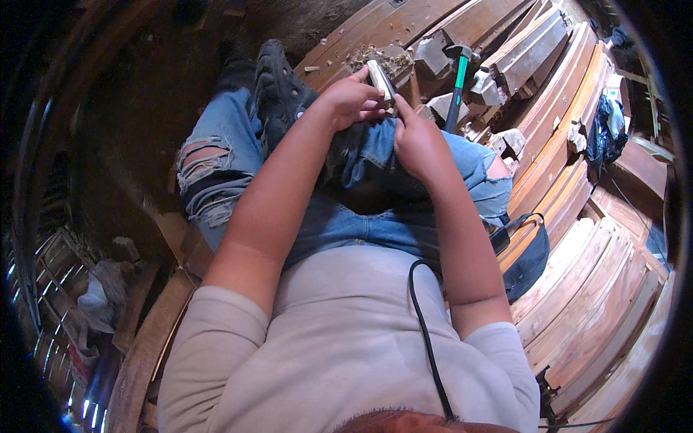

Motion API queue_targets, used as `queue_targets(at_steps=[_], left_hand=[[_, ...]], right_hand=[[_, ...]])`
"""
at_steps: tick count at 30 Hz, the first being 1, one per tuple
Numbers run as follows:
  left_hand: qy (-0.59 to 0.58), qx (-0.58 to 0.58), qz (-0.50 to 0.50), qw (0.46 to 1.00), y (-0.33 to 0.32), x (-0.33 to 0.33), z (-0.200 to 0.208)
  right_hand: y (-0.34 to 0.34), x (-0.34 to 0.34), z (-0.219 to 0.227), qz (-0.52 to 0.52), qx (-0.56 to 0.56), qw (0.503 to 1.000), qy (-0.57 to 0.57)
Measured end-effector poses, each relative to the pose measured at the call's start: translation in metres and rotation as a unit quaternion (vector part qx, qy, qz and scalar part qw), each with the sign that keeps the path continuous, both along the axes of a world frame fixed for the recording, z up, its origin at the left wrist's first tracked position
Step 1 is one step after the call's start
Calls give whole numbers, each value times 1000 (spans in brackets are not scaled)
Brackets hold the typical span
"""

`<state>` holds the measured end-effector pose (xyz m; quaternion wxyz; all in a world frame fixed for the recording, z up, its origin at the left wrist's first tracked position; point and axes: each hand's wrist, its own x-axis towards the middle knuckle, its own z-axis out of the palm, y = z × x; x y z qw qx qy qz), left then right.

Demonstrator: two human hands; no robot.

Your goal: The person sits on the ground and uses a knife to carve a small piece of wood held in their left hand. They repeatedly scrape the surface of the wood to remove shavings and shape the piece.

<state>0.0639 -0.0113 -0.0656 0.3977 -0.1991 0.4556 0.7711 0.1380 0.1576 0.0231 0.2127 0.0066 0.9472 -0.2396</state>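
Note:
My left hand (349,102) is closed around a short pale piece, seemingly wood (378,76), with its fingers along the side. Close by on the right, my right hand (419,141) is closed, with a finger pointing up against the piece's lower end. A dark, narrow edge runs along the piece's right side; whether it is a blade or a shadow I cannot make out. What lies inside the right fist is hidden. Both hands are above my lap, over the jeans (382,155). Just beyond the piece lie curled wood shavings (393,59).
A hammer (458,86) with a green and black handle leans among wooden blocks right of my hands. Long timber beams (548,130) fill the right side. A dark cap (525,260) lies by my right knee. My black clog (278,97) is at the left.

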Motion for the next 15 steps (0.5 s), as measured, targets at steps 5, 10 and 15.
queue_targets(at_steps=[5, 10, 15], left_hand=[[16, -19, 7, 1000, 2, 2, 0], [17, 19, -11, 1000, -3, -2, -3], [12, 26, -2, 1000, -2, -1, -12]], right_hand=[[6, 42, 39, -1, 13, 1000, -15], [13, 56, 45, -6, 4, 1000, 0], [14, 59, 42, -9, 7, 1000, 1]])
